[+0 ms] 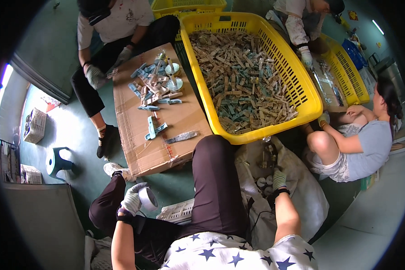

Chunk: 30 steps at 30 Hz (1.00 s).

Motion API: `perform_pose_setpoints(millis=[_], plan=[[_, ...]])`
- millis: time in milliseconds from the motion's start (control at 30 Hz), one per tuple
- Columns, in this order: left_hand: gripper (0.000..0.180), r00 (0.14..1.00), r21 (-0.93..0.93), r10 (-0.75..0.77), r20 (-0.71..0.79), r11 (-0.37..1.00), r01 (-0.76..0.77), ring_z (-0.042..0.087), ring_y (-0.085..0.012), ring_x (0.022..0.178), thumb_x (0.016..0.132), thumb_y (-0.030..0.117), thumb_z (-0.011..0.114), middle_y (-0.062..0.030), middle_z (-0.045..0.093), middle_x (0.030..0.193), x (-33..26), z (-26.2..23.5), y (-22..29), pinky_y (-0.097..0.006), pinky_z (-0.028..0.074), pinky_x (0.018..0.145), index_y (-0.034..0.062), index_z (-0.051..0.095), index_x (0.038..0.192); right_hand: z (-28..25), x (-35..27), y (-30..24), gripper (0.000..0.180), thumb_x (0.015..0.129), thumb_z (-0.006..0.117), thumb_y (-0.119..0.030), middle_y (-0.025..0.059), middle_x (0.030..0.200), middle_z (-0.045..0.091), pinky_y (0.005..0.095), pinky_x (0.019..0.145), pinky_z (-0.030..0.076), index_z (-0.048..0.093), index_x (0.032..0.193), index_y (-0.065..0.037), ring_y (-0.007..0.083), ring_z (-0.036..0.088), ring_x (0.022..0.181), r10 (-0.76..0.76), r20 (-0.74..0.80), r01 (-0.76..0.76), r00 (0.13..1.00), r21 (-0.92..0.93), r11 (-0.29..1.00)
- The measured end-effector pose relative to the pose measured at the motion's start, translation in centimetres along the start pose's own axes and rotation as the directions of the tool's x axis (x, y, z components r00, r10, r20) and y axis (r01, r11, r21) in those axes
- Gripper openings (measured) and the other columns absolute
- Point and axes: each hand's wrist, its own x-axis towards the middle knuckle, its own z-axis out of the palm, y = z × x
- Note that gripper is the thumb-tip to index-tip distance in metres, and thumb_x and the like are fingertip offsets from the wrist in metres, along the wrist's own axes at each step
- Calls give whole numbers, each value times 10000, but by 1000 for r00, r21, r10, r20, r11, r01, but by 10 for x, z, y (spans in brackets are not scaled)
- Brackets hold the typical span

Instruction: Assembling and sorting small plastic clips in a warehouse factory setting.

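Fingers of my left hand (131, 200), in a knit glove, are wrapped around a tape roll (144, 198): pale grey smooth ring, held above the floor, short of the cardboard box (132, 139). Box is flat, brown, scuffed. Clip pile (157, 87) on top: turquoise and beige, hard, narrow, jumbled. One flat shiny strip (182, 137) near the close edge.

Next, yellow basket (256, 134): slotted plastic, heaped with clips, many more than on the box. My read: small batch out, bulk left. Can't pick out any finished piece; no tape visibly going onto anything.

Far side, right hand (279, 179), also gloved, is down at the sack (306, 193), off-white, creased, beside small pale cylinders (264, 181). Can't tell if those fingers are pinching or spread.
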Motion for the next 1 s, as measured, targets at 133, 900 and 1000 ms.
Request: perform_pose_setpoints(millis=[133, 900, 1000], plan=[[148, 998, 61, -25, -59, 998, 29, 674, -216, 780, 850, 27, 632, -101, 688, 922, -4, 11, 4, -338, 562, 713, -1, 676, 989, 63, 39, 12, 311, 853, 563, -182, 143, 1071, 661, 366, 835, 488, 628, 1131, -58, 302, 618, 993, 57, 173, -110, 983, 319, 941], [149, 944, -38, -74, -322, 997, 66, 681, -260, 821, 817, -9, 598, -159, 686, 940, -6, 30, 14, -384, 585, 744, -27, 688, 934, 94, 80, -81, 496, 802, 595, -419, 184, 1216, 596, 426, 915, 463, 586, 1204, -128, 329, 572, 1117, -29, 345, -47, 938, 209, 977], [164, 933, -177, -185, -310, 975, 135, 681, -263, 830, 822, -37, 580, -157, 685, 958, -3, 18, 15, -388, 586, 744, -24, 689, 944, 73, 70, -87, 493, 802, 593, -425, 183, 1212, 598, 427, 913, 464, 592, 1196, -129, 329, 573, 1112, -58, 348, -22, 936, 221, 975]])
